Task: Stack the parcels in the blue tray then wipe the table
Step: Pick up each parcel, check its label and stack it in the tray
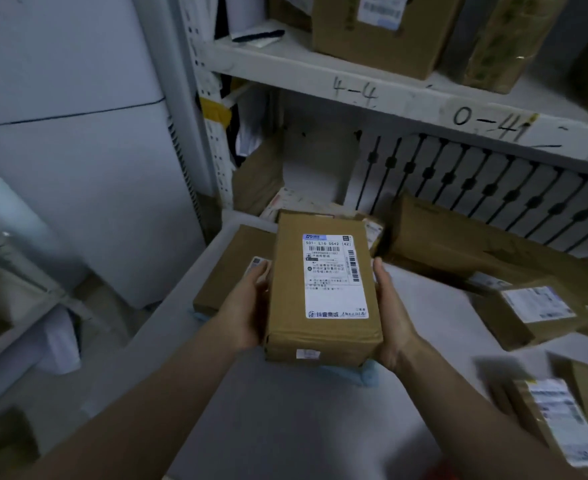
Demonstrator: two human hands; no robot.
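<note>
A brown cardboard parcel with a white shipping label is held between both my hands above the table. My left hand grips its left side and my right hand grips its right side. Under the parcel, pale blue edges of the blue tray show at its near right corner and at the left. Another flat brown parcel lies in the tray just left of the held one, partly hidden by my left hand.
The white table carries more parcels: a long brown box at the back right, a labelled box on the right, and two labelled parcels at the near right. A metal shelf with boxes hangs above.
</note>
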